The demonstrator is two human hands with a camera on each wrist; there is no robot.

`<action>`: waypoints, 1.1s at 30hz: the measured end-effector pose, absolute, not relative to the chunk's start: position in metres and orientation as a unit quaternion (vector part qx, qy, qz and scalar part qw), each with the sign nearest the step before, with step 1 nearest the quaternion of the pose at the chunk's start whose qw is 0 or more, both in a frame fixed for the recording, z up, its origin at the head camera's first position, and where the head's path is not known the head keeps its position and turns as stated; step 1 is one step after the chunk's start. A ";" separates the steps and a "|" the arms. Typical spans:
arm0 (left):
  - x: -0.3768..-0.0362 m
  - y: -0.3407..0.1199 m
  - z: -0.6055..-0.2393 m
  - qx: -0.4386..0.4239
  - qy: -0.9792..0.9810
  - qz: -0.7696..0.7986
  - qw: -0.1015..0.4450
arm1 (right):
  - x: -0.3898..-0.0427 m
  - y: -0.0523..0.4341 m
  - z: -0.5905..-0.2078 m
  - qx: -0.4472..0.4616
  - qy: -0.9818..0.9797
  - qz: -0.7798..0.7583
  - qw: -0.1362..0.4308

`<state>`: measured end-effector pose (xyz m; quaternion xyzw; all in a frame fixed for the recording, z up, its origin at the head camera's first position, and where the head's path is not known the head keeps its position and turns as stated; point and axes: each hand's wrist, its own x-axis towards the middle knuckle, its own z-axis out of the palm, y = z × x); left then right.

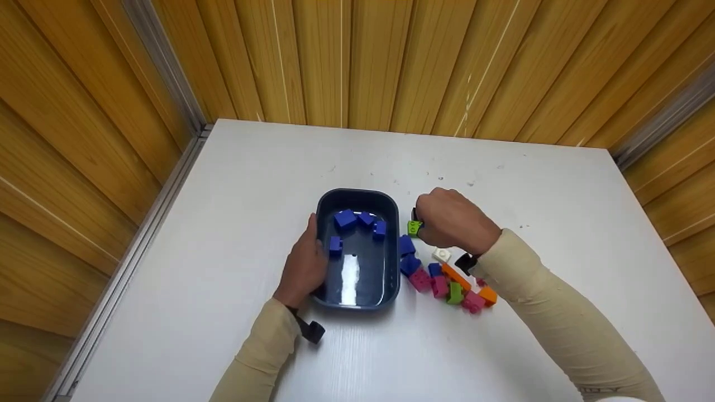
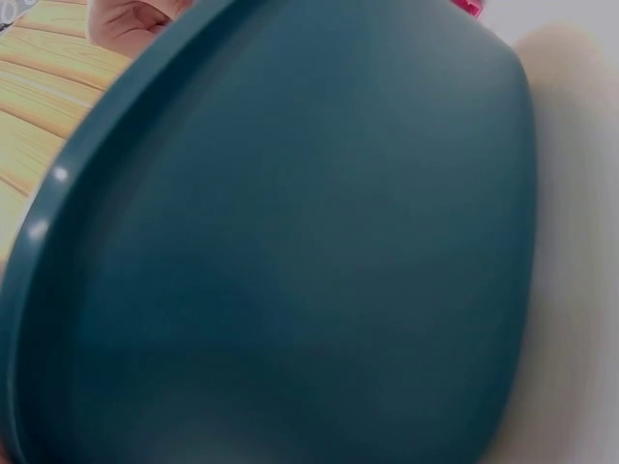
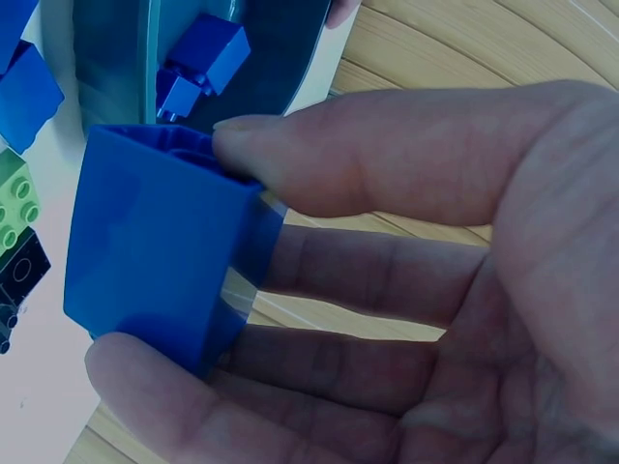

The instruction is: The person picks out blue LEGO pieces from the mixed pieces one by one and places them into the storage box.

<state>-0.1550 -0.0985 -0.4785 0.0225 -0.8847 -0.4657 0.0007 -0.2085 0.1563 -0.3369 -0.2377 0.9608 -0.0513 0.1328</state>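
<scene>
A dark blue tray (image 1: 391, 279) sits mid-table with several blue bricks (image 1: 345, 218) inside. My left hand (image 1: 306, 261) holds its left wall, thumb at the rim; the tray's outer wall (image 2: 290, 251) fills the left wrist view. Just right of the tray's far corner, my right hand (image 1: 441, 223) pinches a blue brick (image 3: 145, 242) between thumb and fingers (image 3: 126, 372). From the head view that brick is hidden under the hand. A green brick (image 1: 414, 227) and a black one (image 3: 21, 266) lie right below it.
A loose pile of bricks lies right of the tray: two blue (image 1: 408, 254), white (image 1: 441, 254), pink (image 1: 420, 279), orange (image 1: 455, 275), green (image 1: 454, 293). The white table (image 1: 223, 195) meets wooden walls (image 1: 357, 56) at the back and left.
</scene>
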 end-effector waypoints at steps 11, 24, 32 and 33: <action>-0.155 -0.100 -0.479 0.014 -0.883 -0.470 0.012 | -0.209 0.149 -0.334 -0.237 0.960 -0.042 0.140; -0.153 -0.099 -0.476 0.018 -0.879 -0.476 0.003 | -0.208 0.142 -0.336 -0.259 0.958 -0.035 0.119; -0.152 -0.099 -0.476 0.019 -0.883 -0.469 0.007 | -0.209 0.138 -0.336 -0.251 0.958 -0.037 0.132; -0.152 -0.100 -0.476 0.019 -0.883 -0.469 0.006 | -0.208 0.137 -0.336 -0.250 0.958 -0.037 0.134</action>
